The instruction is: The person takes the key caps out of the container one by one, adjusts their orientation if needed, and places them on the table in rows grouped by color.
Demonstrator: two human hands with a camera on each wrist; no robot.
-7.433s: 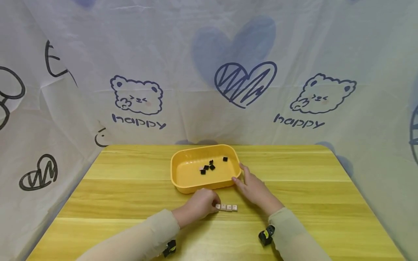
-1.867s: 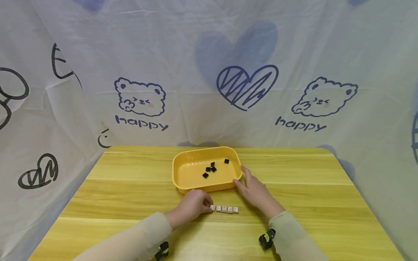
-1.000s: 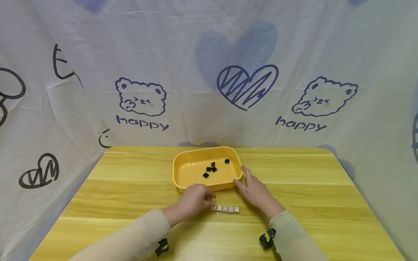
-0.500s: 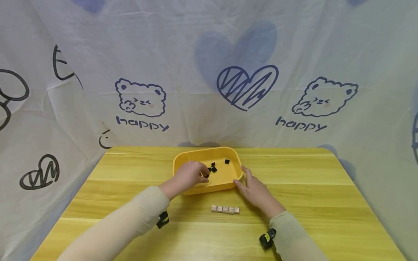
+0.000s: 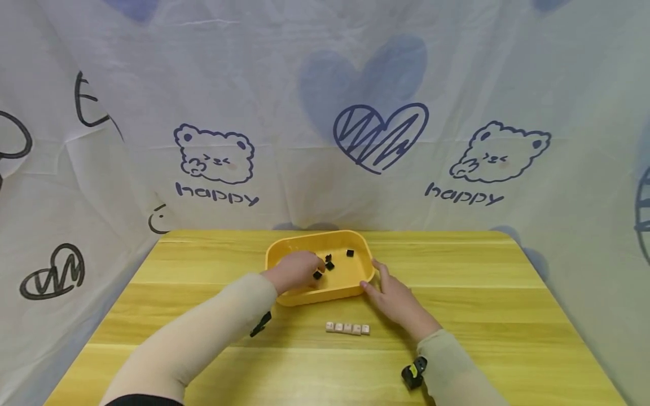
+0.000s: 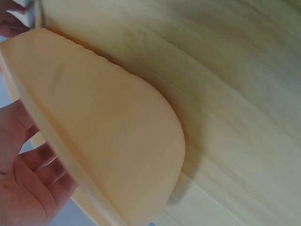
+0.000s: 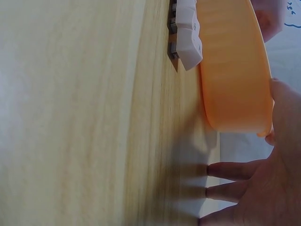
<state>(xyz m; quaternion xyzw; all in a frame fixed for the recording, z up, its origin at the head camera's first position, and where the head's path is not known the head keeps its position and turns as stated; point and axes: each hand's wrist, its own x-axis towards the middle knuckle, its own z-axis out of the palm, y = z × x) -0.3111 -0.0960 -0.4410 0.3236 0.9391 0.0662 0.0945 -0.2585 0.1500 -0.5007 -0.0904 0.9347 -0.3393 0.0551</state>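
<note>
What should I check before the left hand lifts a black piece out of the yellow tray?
1. Left hand inside the tray, at the black pieces: ok.
2. A piece actually pinched in the fingers: cannot tell, the hand hides its fingertips.
3. Right hand steadying the yellow tray at its near right corner: ok, thumb and fingers rest against the rim.
4. Row of white pieces lined up on the table in front of the tray: ok, five side by side.
5. Room at the row's left end for another piece: ok, bare wood there.
</note>
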